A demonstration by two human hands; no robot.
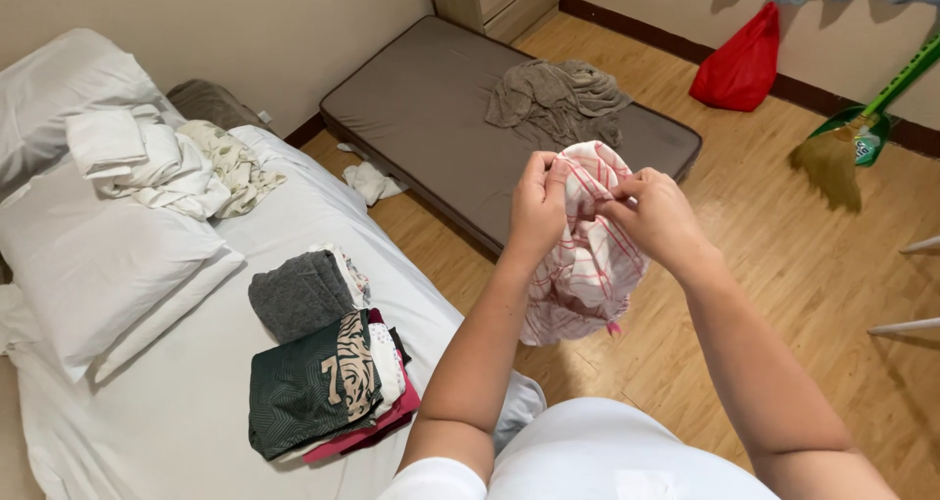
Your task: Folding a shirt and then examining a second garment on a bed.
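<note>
Beside a white bed (176,402), both hands' fingers (548,182) pinch a red-striped white cloth (587,265) held over the wooden floor (783,294).

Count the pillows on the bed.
2: a large white pillow mid-bed, and another white pillow behind it by the wall; folded white linens may hide more.

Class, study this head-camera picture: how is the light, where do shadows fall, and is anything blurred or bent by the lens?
Head view: soft, even indoor light, no harsh glare; a faint shadow lies on the wooden floor under the arms; the left hand, right hand and red-checked cloth are sharp; the wide lens bends the bed and the grey mattress edges outward.
</note>
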